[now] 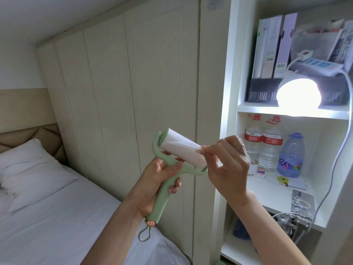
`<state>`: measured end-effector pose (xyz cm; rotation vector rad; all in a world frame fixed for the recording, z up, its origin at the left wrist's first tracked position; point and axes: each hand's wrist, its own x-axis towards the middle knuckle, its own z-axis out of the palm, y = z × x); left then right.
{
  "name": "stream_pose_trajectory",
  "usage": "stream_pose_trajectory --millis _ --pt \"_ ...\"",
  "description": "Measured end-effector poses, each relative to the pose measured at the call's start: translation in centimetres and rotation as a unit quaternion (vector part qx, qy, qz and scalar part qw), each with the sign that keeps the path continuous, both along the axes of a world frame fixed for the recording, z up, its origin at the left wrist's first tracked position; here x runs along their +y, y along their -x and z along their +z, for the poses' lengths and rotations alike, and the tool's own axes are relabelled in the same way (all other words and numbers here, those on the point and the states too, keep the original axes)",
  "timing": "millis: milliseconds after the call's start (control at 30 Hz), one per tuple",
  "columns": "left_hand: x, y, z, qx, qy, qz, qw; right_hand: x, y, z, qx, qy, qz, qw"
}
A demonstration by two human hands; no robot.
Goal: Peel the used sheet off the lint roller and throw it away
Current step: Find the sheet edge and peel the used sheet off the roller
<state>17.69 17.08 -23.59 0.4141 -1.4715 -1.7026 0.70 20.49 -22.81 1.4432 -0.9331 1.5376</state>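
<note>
Up close, mid-air in front of the cream panelled wardrobe (118,88): pale green lint roller (168,180), held well above the bed (57,217) and just left of the white shelf unit (235,92). Roll tilted, upper end toward the wardrobe, lower end toward the shelf unit. Handle clamped in the left hand (158,180), fingers wrapped round the green stem, thumb up against the fork under the roll; loop cord (145,235) dangling from the handle's end.

Right hand (227,165) closed at the roll's lower end, fingertips (203,148) pinched on the edge of the used sheet (179,148) (white, partly lifted, otherwise wrapped round the roll). Ring on one finger of that hand.

Left of the roller, lower down: white pillow (32,169) on the bed against a tan padded headboard (28,136).

Right of the roller, in the shelf unit: glowing round lamp (299,96) on the upper board, upright boxes (275,46) and a power strip (317,66) behind it. Below the lamp, two clear water bottles (263,148) with red labels, a larger blue-tinted bottle (291,155) beside them, small items too blurred to name.
</note>
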Motion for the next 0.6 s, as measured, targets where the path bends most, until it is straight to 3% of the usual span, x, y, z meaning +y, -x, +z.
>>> stream_pose_trajectory --millis 200,400,600 --pt "-0.1 -0.1 0.3 0.012 -0.026 -0.011 1.000 0.2 -0.8 -1.2 0.086 -0.018 0.082 0.993" --pt "-0.3 -0.3 0.2 0.045 -0.052 0.007 0.998 0.9 -1.5 -0.7 0.048 -0.026 0.013 0.998" --pt "-0.4 -0.3 0.5 0.068 -0.060 0.036 0.995 0.8 -2.4 -1.2 0.007 -0.077 0.041 0.996"
